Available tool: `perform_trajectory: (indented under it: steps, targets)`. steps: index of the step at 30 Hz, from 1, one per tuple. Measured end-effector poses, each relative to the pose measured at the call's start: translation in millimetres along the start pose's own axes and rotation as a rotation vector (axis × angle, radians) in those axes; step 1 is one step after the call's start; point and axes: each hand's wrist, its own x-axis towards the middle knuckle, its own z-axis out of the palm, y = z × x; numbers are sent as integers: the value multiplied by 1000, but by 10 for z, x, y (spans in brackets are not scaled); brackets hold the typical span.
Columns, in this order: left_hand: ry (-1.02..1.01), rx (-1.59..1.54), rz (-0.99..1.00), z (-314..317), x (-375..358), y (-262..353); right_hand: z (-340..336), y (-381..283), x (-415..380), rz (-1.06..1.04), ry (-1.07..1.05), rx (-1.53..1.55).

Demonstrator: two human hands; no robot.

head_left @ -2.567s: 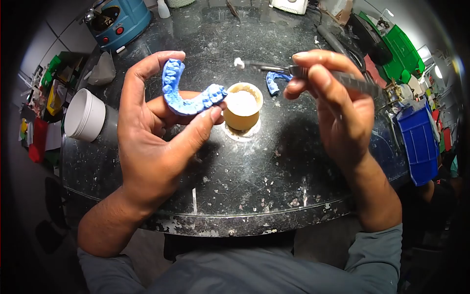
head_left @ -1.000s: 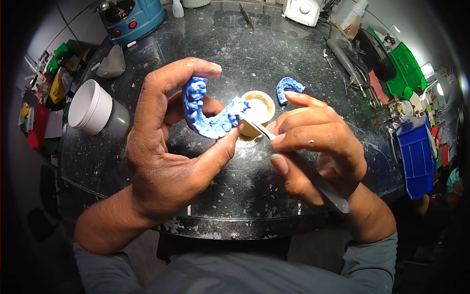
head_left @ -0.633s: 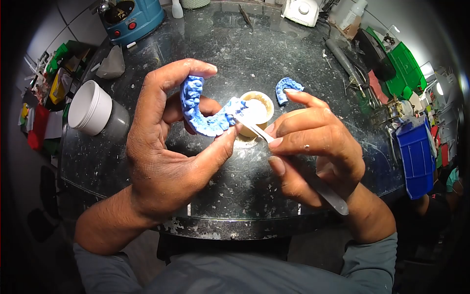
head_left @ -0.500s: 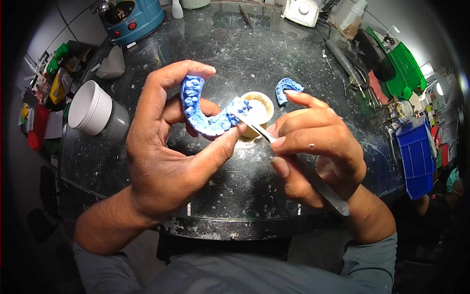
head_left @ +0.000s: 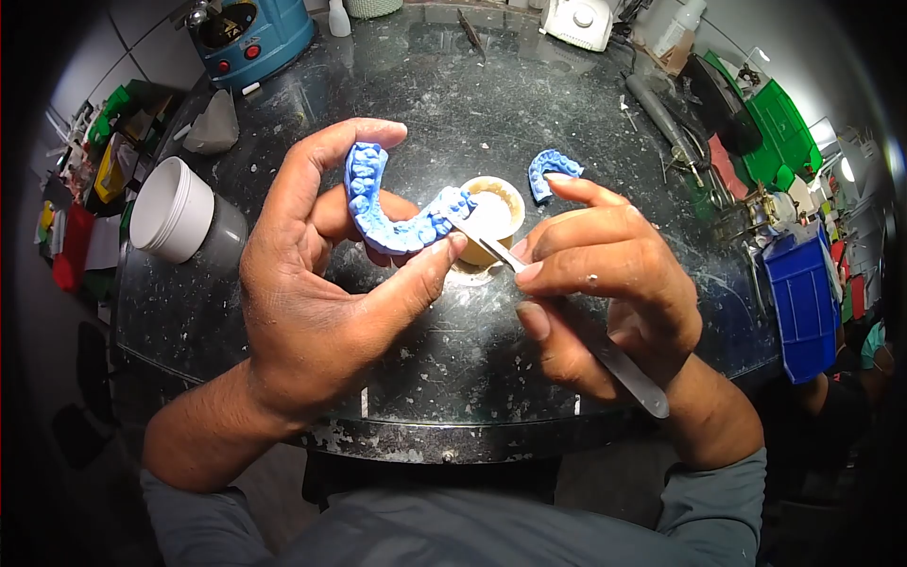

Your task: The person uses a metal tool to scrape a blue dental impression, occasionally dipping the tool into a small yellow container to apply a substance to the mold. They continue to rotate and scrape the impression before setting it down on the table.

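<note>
My left hand grips a blue dental arch model between its fingers and thumb, with the row of teeth facing up toward me. My right hand pinches slim metal tweezers, their rounded end pointing back toward me. The tips touch or nearly touch the model's right end, near my left thumb. Just behind that end stands a small yellowish cup with white material in it, partly hidden by the model and tools. A second, smaller blue arch piece lies beyond my right index finger.
A white tub stands at left on the dark, speckled table. Farther back are a blue machine and a white device. A handpiece, a green bin and a blue bin line the right side.
The blue model has turned slightly in my left hand, and both hands have shifted a little to the left. The tweezers stay at its right end.
</note>
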Motion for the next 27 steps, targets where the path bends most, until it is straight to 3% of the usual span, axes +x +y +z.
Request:
perform_trajectory:
  steps: [14,27]
  targets:
    - [-25,-61,-32,-8,-4,-5,-18,-20,4,19,-35,-15]
    - [-52,-62,221,5,16,-79,22,17,-32,64,24,215]
